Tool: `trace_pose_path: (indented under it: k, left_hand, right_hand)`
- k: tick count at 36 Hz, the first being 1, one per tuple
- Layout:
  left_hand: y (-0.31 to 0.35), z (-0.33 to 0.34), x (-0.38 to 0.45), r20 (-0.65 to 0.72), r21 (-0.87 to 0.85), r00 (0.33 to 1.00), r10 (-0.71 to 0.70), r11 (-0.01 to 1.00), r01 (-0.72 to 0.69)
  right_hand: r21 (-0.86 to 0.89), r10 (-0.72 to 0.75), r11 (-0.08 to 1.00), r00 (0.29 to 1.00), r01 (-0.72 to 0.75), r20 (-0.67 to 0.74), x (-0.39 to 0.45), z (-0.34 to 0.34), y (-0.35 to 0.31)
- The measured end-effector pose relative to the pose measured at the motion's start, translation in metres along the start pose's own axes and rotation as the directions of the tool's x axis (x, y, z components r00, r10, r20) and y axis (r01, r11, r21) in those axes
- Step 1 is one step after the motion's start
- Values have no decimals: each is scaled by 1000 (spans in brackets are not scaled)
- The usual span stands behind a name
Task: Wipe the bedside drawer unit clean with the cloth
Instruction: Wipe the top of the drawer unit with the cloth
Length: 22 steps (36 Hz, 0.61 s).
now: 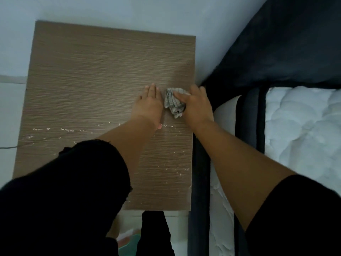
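On the left side of the view a pale wall [16,34] stands behind the bedside drawer unit [88,74], and only the wood-grain top of the unit shows, seen from above. Across the near part of this top runs a broken line of small white specks [64,129], and more specks lie toward the near right corner. From the lower left a black sleeve [70,182] comes over the near edge, and its bare forearm reaches to the left hand [149,106]. This hand lies flat on the top, palm down, with the fingers straight and close together, and it holds nothing. Just beside it, toward the right, is the cloth [173,102], a small grey checked cloth, crumpled, resting on the top close to the right edge of the unit. The right hand [195,106] presses on the cloth from the right; its fingers are curled over the cloth and grip it, and the outer part of this hand passes over the unit's edge. Right of the unit, close against it, runs the dark bed frame [200,172], then the white quilted mattress [304,130]. Above the mattress a dark blanket [276,52] covers the far end of the bed.
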<state>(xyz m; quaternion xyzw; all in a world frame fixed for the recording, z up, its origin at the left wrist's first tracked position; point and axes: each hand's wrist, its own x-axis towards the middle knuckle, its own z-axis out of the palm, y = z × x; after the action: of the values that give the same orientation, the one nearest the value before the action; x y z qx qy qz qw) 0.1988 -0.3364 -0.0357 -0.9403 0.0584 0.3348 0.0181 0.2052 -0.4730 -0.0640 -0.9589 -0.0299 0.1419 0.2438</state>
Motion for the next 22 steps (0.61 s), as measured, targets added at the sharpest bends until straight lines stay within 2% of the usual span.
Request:
trace_pose_path:
  k: [9, 13, 18, 22]
  left_hand:
    - [6, 21, -17, -86, -123, 996, 7, 992, -18]
    - [-6, 27, -29, -91, -166, 996, 24, 985, -39]
    - [-44, 32, -43, -105, -234, 991, -84, 970, 58]
    - [-83, 31, -55, -117, -307, 975, -188, 941, 144]
  right_hand:
    - [-137, -53, 989, 999, 54, 11, -65, 24, 0]
    - [-116, -17, 993, 996, 27, 90, -60, 14, -5]
    - [-38, -5, 999, 998, 8, 69, -42, 10, -33]
    - [-58, -9, 998, 993, 16, 116, -30, 17, -71]
